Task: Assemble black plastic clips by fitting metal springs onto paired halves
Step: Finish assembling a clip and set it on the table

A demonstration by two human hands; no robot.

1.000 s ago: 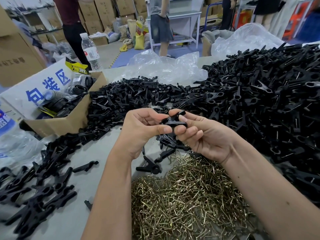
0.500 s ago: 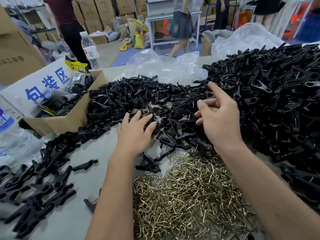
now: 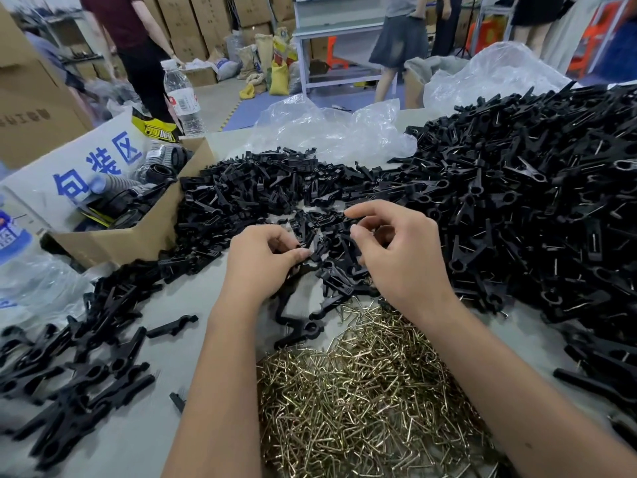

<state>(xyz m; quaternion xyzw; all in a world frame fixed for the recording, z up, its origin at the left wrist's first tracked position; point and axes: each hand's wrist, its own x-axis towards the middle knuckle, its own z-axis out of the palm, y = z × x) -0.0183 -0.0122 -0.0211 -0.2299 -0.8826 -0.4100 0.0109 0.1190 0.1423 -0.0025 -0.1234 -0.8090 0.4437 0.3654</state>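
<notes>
My left hand point(image 3: 263, 260) sits low over the near edge of the loose clip halves point(image 3: 262, 198), its fingers curled and its thumb and forefinger pinching a black piece at their tips; I cannot make out whether that is one half or two. My right hand point(image 3: 403, 257) is just beside it, hovering over the same heap with fingers curled and thumb and forefinger bent toward each other, but whether they actually grip a piece I cannot tell, since the black parts blur together under them. The halves lie in a dark drift across the grey table point(image 3: 165, 422), straight ahead of both hands. Nearer to me, between my forearms, spreads the pile of brass-coloured metal springs point(image 3: 365, 401), touching the heap's near edge. To my right rises a far bigger mound of assembled clips point(image 3: 537, 201), metal showing in many of them. At my left more black clips point(image 3: 79, 367) lie scattered, and beyond them an open cardboard box point(image 3: 138, 236) holds dark parts. Crumpled clear plastic bags point(image 3: 331, 129) and a water bottle point(image 3: 181, 98) stand farther back.
</notes>
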